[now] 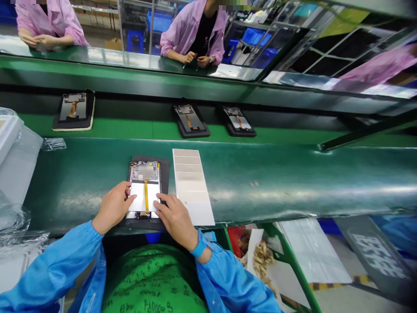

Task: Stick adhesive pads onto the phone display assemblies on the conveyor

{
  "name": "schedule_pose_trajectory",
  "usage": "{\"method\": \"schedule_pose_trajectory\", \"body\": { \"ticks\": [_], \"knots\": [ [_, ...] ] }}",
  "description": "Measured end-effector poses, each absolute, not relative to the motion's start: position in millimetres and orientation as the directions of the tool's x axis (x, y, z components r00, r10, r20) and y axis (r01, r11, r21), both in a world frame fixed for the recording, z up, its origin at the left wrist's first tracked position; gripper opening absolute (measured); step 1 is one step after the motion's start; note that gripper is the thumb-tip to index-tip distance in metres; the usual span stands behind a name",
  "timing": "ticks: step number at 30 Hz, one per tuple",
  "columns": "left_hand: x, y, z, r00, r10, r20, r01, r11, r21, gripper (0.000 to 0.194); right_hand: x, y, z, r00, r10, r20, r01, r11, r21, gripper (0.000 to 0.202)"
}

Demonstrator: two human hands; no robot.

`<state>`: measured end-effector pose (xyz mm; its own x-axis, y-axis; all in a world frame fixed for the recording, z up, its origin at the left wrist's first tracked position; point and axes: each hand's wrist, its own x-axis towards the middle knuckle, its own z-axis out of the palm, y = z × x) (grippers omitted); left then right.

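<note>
An opened tablet (143, 171) lies face down on a dark foam pad (165, 174) on the bench in front of me. Its circuit board shows at the far end. A silvery-white flat battery (138, 198) sits in the middle of the tablet, with a yellow ribbon cable (146, 195) running lengthwise over it. My left hand (112, 206) has thumb and forefinger on the battery's left edge. At the opposite edge, the fingers of my right hand (176, 219) press the battery's right side. To the right lies a white sheet of pale adhesive strips (190, 182).
Several similar opened tablets on pads, such as one at left (73, 108), rest on the green conveyor belt (130, 128). Plastic-wrapped stacks (16, 152) stand at left. A green bin (293, 261) with scraps is below right. Co-workers in pink sit across the line.
</note>
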<state>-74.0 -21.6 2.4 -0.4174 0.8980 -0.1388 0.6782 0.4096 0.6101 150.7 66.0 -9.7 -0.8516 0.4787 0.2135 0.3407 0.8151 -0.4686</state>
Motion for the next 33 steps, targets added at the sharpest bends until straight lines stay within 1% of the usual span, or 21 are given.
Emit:
{"method": "schedule_pose_trajectory", "body": {
  "ticks": [2,4,5,7,8,9,10,12,15,17,19,21,22,23,25,28,33],
  "knots": [
    [-77,-22,6,-0.395,0.91,-0.129,0.779,0.406,0.478,0.025,150,65,-8,-0.855,0.479,0.2,0.363,0.827,-0.428,0.025],
    [-80,-23,6,-0.381,0.918,-0.109,0.833,0.392,0.391,0.028,149,65,-6,-0.859,0.476,0.189,0.376,0.837,-0.397,0.026],
    [-82,-25,3,-0.39,0.917,-0.083,0.846,0.392,0.362,0.034,149,65,-5,-0.862,0.472,0.186,0.377,0.841,-0.389,0.027],
    [-84,-29,-8,-0.437,0.899,-0.009,0.843,0.413,0.345,0.055,151,63,-4,-0.857,0.481,0.185,0.381,0.834,-0.399,0.027],
    [-84,-31,-16,-0.463,0.886,0.025,0.832,0.425,0.357,0.064,152,62,-4,-0.843,0.503,0.188,0.396,0.819,-0.415,0.028],
    [-83,-33,-24,-0.48,0.876,0.049,0.82,0.428,0.38,0.068,154,60,-6,-0.824,0.534,0.19,0.417,0.798,-0.436,0.029],
    [-81,-35,-33,-0.488,0.871,0.063,0.808,0.422,0.411,0.067,155,57,-8,-0.804,0.564,0.188,0.435,0.774,-0.461,0.031],
    [-73,-36,-48,-0.505,0.859,0.084,0.769,0.403,0.496,0.058,158,51,-14,-0.778,0.602,0.18,0.45,0.734,-0.508,0.039],
    [-57,-35,-55,-0.587,0.802,0.108,0.629,0.368,0.685,0.054,160,46,-23,-0.787,0.586,0.191,0.401,0.723,-0.563,0.048],
    [-47,-34,-48,-0.621,0.783,0.046,0.443,0.301,0.845,0.058,164,49,-23,-0.796,0.567,0.212,0.355,0.721,-0.595,0.05],
    [-42,-30,-35,-0.592,0.804,-0.066,0.205,0.229,0.952,0.065,173,58,-18,-0.824,0.529,0.202,0.31,0.72,-0.621,0.052],
    [-48,-18,-19,-0.567,0.809,-0.154,0.026,0.205,0.978,0.073,191,78,-6,-0.855,0.49,0.17,0.292,0.726,-0.622,0.055],
    [-56,-9,-12,-0.581,0.794,-0.178,-0.018,0.206,0.978,0.076,202,92,0,-0.859,0.485,0.163,0.299,0.734,-0.61,0.055],
    [-67,4,-6,-0.607,0.771,-0.192,-0.037,0.213,0.976,0.076,215,109,7,-0.853,0.495,0.165,0.317,0.742,-0.591,0.054],
    [-95,41,4,-0.677,0.716,-0.17,-0.017,0.216,0.976,0.074,241,151,20,-0.814,0.55,0.185,0.385,0.751,-0.536,0.048],
    [-145,113,11,-0.753,0.652,-0.086,0.124,0.27,0.955,0.07,267,229,30,-0.732,0.658,0.178,0.527,0.712,-0.464,0.041],
    [-204,216,16,-0.806,0.592,0.009,0.304,0.401,0.864,0.065,258,366,21,-0.517,0.853,0.068,0.767,0.497,-0.406,0.043]
  ]
}}
